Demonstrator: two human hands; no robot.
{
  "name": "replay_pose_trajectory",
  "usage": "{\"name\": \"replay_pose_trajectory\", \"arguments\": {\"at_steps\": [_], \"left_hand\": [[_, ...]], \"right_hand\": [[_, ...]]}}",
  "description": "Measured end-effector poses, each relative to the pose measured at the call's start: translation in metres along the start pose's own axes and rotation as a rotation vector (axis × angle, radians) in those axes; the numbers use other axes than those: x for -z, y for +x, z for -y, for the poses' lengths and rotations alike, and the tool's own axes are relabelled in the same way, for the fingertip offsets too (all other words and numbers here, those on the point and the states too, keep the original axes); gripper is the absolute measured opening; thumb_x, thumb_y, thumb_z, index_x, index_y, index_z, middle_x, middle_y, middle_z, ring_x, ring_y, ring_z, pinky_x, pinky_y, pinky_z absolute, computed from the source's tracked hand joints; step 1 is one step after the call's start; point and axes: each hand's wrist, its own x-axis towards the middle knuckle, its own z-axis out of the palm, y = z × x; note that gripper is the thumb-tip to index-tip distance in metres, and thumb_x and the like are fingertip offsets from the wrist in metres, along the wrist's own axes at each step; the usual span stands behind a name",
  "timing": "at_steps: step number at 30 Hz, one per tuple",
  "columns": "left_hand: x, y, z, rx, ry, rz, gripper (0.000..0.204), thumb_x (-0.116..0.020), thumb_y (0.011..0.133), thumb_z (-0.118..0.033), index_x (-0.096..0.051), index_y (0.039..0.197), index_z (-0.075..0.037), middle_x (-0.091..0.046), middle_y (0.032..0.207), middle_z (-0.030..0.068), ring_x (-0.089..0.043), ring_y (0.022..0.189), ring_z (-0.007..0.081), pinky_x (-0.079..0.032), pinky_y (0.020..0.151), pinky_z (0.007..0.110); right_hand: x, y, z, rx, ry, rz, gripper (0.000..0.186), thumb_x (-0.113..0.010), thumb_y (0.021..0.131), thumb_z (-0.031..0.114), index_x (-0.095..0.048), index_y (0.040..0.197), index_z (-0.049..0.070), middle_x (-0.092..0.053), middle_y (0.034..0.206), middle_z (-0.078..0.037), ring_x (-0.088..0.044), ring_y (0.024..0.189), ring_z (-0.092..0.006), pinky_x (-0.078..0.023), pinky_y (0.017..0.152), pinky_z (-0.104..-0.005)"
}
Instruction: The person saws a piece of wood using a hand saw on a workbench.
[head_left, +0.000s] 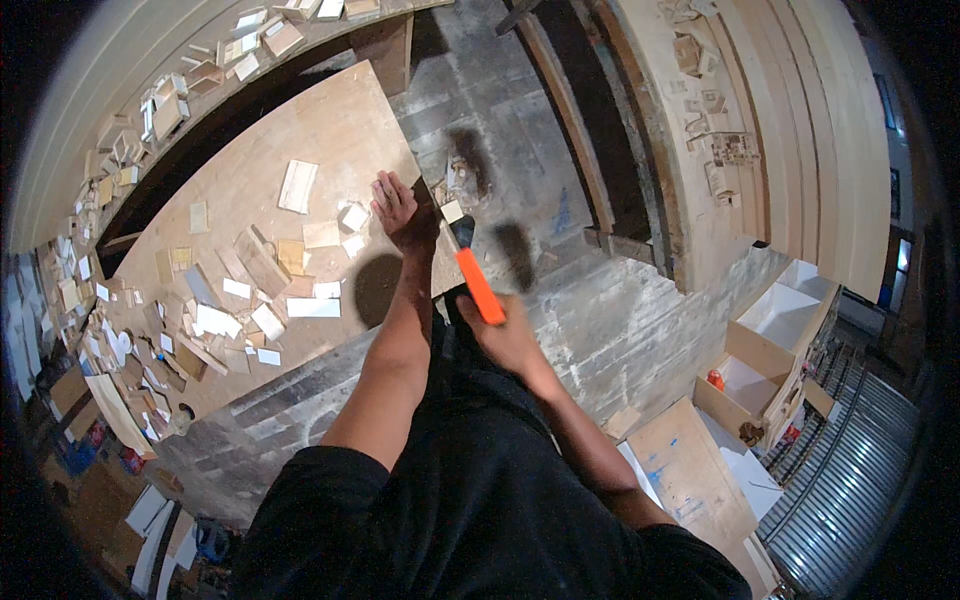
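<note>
Fingers of my right hand (510,338) are wrapped around the orange-handled tool (479,285), beside the right edge of the plywood table (335,125). For control, I should guide it slowly, clear of the left hand (396,206); that hand lies near the same edge, fingers slightly parted, contact beneath unclear.
</note>
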Motion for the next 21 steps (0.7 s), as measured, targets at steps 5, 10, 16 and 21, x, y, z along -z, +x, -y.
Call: {"name": "replay_pose_trajectory", "arguments": {"at_steps": [5, 10, 16, 21], "left_hand": [[-0.006, 0.004, 0.009, -0.042, 0.07, -0.041, 0.065, -0.05, 0.095, -0.027, -0.034, 0.153, -0.002, -0.028, 0.163, 0.0143, -0.028, 0.15, 0.0333, -0.025, 0.12, 0.051], [-0.001, 0.001, 0.006, -0.057, -0.035, -0.049, 0.069, -0.051, 0.092, -0.03, -0.032, 0.153, -0.002, -0.028, 0.163, 0.0144, -0.029, 0.149, 0.0347, -0.024, 0.12, 0.051], [-0.002, -0.001, 0.003, -0.017, -0.065, -0.074, 0.063, -0.048, 0.096, -0.029, -0.037, 0.15, 0.0, -0.031, 0.161, 0.0152, -0.031, 0.148, 0.0355, -0.025, 0.119, 0.053], [-0.004, -0.009, 0.007, -0.033, 0.009, -0.015, 0.061, -0.047, 0.098, -0.027, -0.034, 0.153, -0.003, -0.027, 0.163, 0.0126, -0.027, 0.15, 0.0326, -0.025, 0.12, 0.051]], "right_hand": [[0.018, -0.016, 0.001, -0.066, 0.041, 0.007, 0.045, -0.067, 0.097, 0.032, -0.056, 0.068, -0.002, -0.049, 0.057, -0.001, -0.045, 0.062, -0.0099, -0.038, 0.053, -0.0344], [-0.021, 0.069, -0.009, 0.012, 0.043, -0.005, 0.039, -0.07, 0.091, 0.029, -0.057, 0.074, -0.004, -0.048, 0.062, -0.002, -0.043, 0.064, -0.0114, -0.04, 0.056, -0.0383], [0.014, -0.023, 0.009, 0.026, 0.001, 0.031, 0.044, -0.068, 0.095, 0.028, -0.054, 0.069, -0.004, -0.043, 0.056, 0.0, -0.038, 0.06, -0.0074, -0.035, 0.051, -0.0349], [-0.003, 0.013, -0.017, 0.051, 0.02, -0.048, 0.044, -0.067, 0.095, 0.028, -0.052, 0.07, -0.004, -0.042, 0.056, -0.001, -0.038, 0.06, -0.0082, -0.036, 0.052, -0.0351]]}}
